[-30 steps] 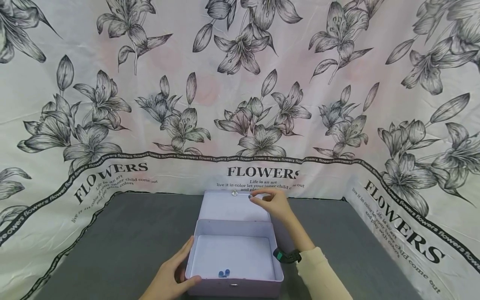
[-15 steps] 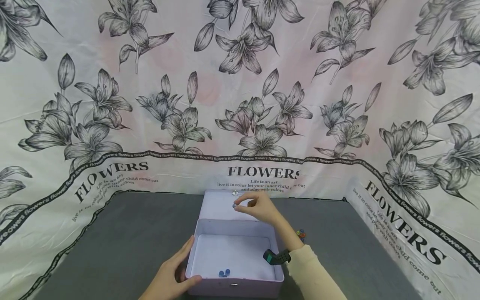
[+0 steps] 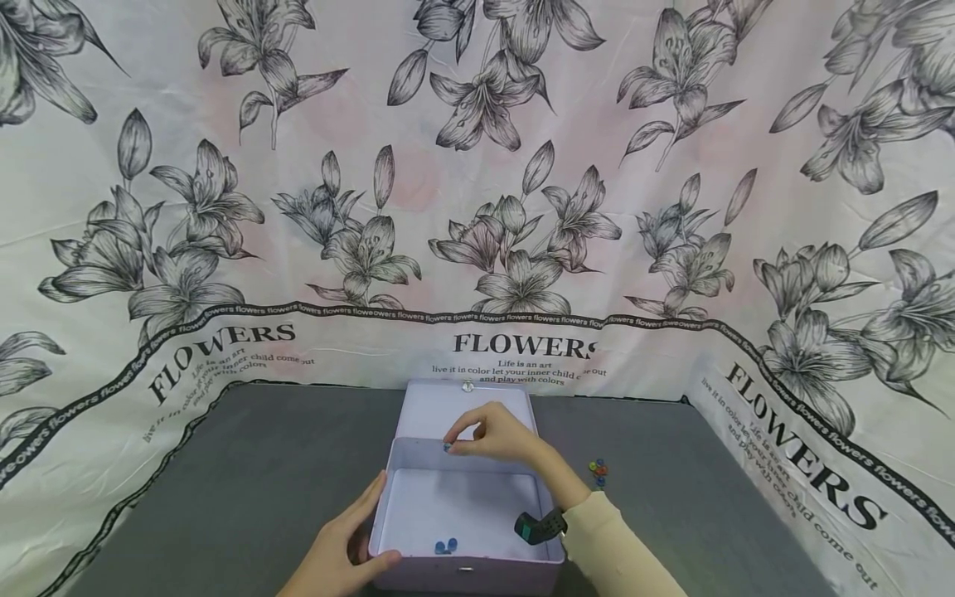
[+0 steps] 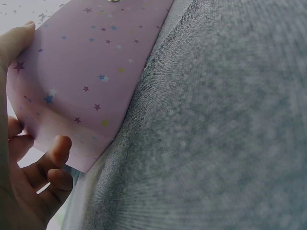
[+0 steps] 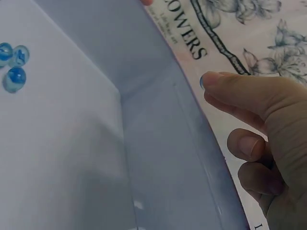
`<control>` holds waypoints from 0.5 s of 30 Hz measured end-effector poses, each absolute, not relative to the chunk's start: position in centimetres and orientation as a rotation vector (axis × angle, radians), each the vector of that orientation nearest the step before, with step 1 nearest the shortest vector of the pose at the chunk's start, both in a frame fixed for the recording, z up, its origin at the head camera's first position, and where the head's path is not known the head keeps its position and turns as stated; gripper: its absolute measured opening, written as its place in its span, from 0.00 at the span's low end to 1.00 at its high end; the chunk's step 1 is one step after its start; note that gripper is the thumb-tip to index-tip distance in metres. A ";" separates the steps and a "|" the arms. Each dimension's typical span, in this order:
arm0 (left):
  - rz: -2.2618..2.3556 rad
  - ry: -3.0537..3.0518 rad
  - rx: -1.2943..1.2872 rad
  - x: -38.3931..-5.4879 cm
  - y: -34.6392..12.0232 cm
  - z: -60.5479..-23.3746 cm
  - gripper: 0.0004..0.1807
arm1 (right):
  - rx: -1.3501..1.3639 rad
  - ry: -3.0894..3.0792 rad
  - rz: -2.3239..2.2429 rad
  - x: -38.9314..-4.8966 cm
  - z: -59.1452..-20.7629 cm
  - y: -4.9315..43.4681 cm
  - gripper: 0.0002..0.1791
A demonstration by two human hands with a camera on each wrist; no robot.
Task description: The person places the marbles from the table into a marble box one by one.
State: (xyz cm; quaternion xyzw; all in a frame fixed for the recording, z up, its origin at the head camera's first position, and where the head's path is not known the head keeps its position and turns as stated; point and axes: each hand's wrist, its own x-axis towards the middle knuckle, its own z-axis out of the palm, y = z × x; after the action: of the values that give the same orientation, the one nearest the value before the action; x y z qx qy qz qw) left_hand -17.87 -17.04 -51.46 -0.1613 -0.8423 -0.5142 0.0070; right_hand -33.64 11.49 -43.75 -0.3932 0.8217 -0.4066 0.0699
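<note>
A lilac tin box (image 3: 507, 574) stands with its lid (image 3: 440, 406) tipped back. My left hand (image 3: 336, 543) grips its front left corner, thumb at the front rim and fingers along the side. In the left wrist view the box's outer wall (image 4: 91, 76) shows small coloured stars. Above the back part of the box, my right hand (image 3: 496, 433) pinches a small blue marble (image 3: 447, 446) between thumb and index finger. Only a sliver of this marble (image 5: 202, 82) shows in the right wrist view. Three clear-and-blue marbles (image 5: 14, 79) lie together on the box floor near the front.
Right of the box, several coloured marbles (image 3: 598, 470) sit in a small cluster on the dark grey table cloth (image 3: 298, 448). A flower-printed curtain (image 3: 477, 249) encloses the back and both sides. The right forearm, with a black wristband (image 3: 539, 526), crosses the box's right wall.
My right hand has moved left and down with the marble, from over the lid to above the box's back wall. The coloured marbles on the right came into sight. My left hand stays put.
</note>
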 end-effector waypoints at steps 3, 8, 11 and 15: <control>-1.630 -2.625 -0.523 -17.9 -17.2 -51.6 0.53 | -1.235 2.463 -1.169 -33.5 -44.0 11.1 0.05; -1.683 -2.597 -0.555 -17.9 -17.3 -51.7 0.52 | -1.300 2.501 -1.044 -33.3 -44.8 10.6 0.04; -1.670 -2.596 -0.556 -17.9 -17.2 -51.7 0.52 | -1.316 2.536 -0.943 -33.0 -44.8 10.4 0.04; -1.638 -2.603 -0.550 -17.9 -17.2 -51.6 0.52 | -1.291 2.566 -0.811 -32.6 -44.8 10.2 0.04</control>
State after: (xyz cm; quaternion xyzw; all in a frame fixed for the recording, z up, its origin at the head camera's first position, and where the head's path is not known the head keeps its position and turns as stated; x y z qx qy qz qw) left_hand -17.87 -17.23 -51.57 -0.1762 -0.8331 -0.5243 0.0088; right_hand -32.59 10.22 -44.84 -0.4311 0.8571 -0.2708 0.0782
